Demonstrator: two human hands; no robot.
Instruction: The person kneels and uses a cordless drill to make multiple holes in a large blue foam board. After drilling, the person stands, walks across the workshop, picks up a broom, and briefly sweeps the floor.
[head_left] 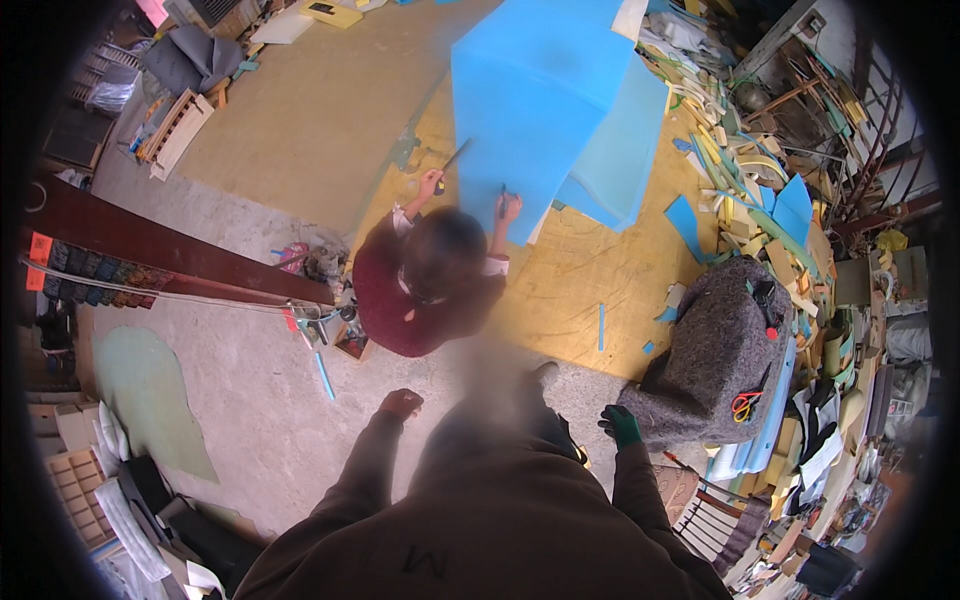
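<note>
- Grey, fuzzy-surfaced block (715,340) stands at the right end of the yellow bench (570,330); its long axis seems to run away from the wearer.
- Green-gloved right hand (621,426) is just beside its near left corner, fingers slightly apart, nothing visible in that grip; whether they touch, I cannot tell.
- Bare left hand (402,403) hangs over the concrete floor (270,390), loosely curled, seemingly empty.
- Orange-handled scissors (746,405) lie on the block, probably to be within reach.
- Blue sheet (530,110) lies on the bench, long axis pointing away from the wearer, likely spread flat for steadiness.
- Over its near end leans 1 co-worker (430,270), with 2 slim tools, 1 per hand: a long blade-like one (457,154) and a short dark one (502,194).
</note>
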